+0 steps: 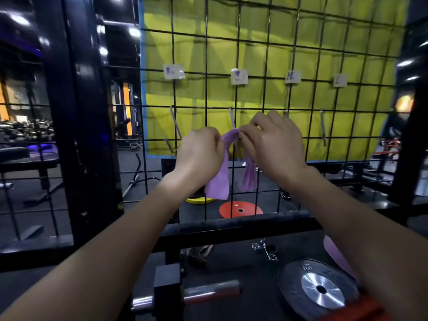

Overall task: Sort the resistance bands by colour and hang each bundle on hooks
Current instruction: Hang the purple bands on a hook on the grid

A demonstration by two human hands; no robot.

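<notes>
On the black wire grid panel (206,72), the leftmost metal hook (174,126) hangs bare. The left hand (200,151) and right hand (273,140) pinch a bundle of flat purple resistance bands (218,179) over the second hook (231,118). The right-hand hooks (323,128) look unfilled, so most hanging seems left.

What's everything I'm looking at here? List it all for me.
Resistance bands: one bundle, purple, draped over the second hook from the left.
Hooks: four, metal, on the wire grid.
Labels: four, white, above the hooks.
Cloth: one, yellow, behind the grid.
Weight plate: one, black, lower right.
Discs: two, one red and one yellow, on the floor beyond.
Hands: left and right, both gripping the bands.
</notes>
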